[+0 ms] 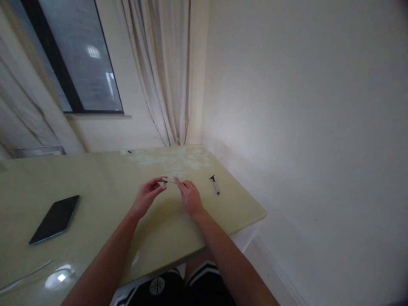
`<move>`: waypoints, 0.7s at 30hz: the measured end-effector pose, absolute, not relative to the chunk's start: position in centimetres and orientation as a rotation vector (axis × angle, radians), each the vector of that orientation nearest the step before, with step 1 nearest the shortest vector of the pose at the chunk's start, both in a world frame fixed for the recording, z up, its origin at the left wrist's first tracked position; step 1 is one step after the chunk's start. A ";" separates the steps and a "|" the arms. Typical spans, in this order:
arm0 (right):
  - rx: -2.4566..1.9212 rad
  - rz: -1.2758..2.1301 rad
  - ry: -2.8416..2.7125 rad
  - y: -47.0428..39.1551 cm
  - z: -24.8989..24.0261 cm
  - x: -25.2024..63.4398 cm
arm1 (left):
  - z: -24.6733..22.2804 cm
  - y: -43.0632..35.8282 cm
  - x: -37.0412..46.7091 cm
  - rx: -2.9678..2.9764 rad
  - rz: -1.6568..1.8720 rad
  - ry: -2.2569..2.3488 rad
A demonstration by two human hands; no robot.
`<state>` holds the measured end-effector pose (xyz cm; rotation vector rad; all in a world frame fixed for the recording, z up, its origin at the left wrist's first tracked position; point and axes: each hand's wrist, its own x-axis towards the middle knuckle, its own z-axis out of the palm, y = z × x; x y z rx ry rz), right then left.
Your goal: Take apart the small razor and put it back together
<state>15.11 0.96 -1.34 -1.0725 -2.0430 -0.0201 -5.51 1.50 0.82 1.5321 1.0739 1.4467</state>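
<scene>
Above the middle of the pale green table [165,216], my left hand [147,194] pinches a small whitish and green item [165,182] between thumb and fingers. It is too small to make out clearly. My right hand [190,196] is closed on the other end of a thin light-coloured stick [171,182], which reaches to the item at my left fingertips. Both hands are raised close together, fingertips a short way apart. To the right of my right hand, a razor [215,185] with a dark head and grey handle lies on the table.
A black tablet [55,219] lies on the left of the table, with a white cable [27,276] nearer the front. A tiny dark object [129,151] is by the back edge. Curtains and a window stand behind; a wall runs along the right.
</scene>
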 end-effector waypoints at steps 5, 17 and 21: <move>-1.026 -0.080 -2.108 1.0 -1.7 14.9 | 0.7 1.7 -5.8 1.476 1.467 1.039; -1.143 -0.080 -2.054 0.6 -2.6 13.6 | -0.1 2.3 -6.5 1.443 1.474 1.060; -1.126 -0.076 -2.050 0.6 -2.8 13.4 | -0.2 2.3 -6.6 1.397 1.485 1.050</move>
